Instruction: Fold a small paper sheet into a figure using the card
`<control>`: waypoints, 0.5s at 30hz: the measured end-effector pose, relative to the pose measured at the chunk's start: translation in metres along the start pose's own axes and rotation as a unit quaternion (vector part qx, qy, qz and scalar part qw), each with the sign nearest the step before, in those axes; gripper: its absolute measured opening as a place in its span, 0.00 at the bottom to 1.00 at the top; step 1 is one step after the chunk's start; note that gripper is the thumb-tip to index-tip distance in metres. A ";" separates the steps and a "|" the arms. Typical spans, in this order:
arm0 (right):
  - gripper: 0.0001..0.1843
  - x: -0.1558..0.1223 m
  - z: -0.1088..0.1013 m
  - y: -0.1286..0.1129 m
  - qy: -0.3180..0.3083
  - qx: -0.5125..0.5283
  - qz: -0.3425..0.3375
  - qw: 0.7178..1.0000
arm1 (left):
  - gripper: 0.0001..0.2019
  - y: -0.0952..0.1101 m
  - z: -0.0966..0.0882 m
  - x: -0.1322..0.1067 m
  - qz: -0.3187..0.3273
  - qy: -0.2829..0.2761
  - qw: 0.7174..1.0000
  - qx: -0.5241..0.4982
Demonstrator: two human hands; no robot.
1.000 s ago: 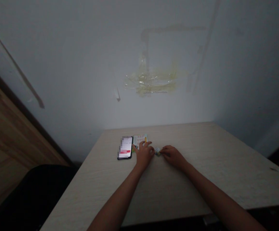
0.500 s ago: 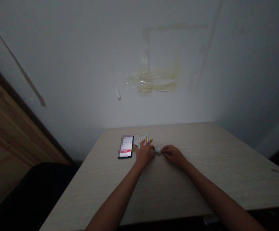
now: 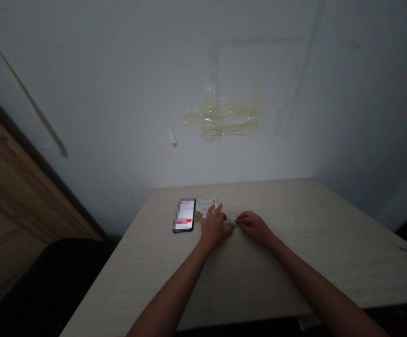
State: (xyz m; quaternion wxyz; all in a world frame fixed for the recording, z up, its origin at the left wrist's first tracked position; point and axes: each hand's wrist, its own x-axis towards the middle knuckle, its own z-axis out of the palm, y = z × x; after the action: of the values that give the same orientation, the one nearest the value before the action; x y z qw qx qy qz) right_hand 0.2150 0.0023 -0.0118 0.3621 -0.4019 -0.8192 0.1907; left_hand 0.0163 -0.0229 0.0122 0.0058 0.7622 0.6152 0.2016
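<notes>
Small pale object is lying on the light wood-grain table, between both hands, near the far edge; it is looking whitish with a green-blue tint; too small and dim to tell what it is; no readable writing on it; right hand is pinching it at its right end with curled fingertips; left hand is resting flat, fingers spread and loose, thumb side touching the object, fingertips overlapping a colourful printed card; card print is showing yellow and green blocks, text unreadable; phone is lying just left of the card, screen lit, content blurred; yellowed tape remnants are sticking on the wall behind.
</notes>
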 end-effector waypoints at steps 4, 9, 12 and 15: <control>0.11 0.000 0.000 0.001 0.003 -0.001 0.001 1.000 | 0.19 0.001 -0.001 0.000 0.004 -0.006 1.000 0.011; 0.11 0.001 0.003 0.010 0.031 -0.010 0.001 0.999 | 0.19 -0.001 0.001 -0.001 0.008 -0.013 1.000 0.007; 0.08 0.003 0.006 0.017 0.061 -0.033 0.011 0.998 | 0.19 -0.004 0.002 -0.002 0.007 -0.015 1.000 0.000; 0.06 0.006 0.010 0.020 0.073 -0.058 0.026 0.995 | 0.19 -0.005 0.003 -0.003 0.012 -0.007 1.000 -0.004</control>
State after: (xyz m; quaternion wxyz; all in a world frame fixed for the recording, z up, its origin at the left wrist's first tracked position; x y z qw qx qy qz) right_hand 0.2150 0.0191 -0.0276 0.3918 -0.4564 -0.7894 0.1224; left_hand 0.0120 -0.0234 0.0070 0.0104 0.7706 0.6055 0.1986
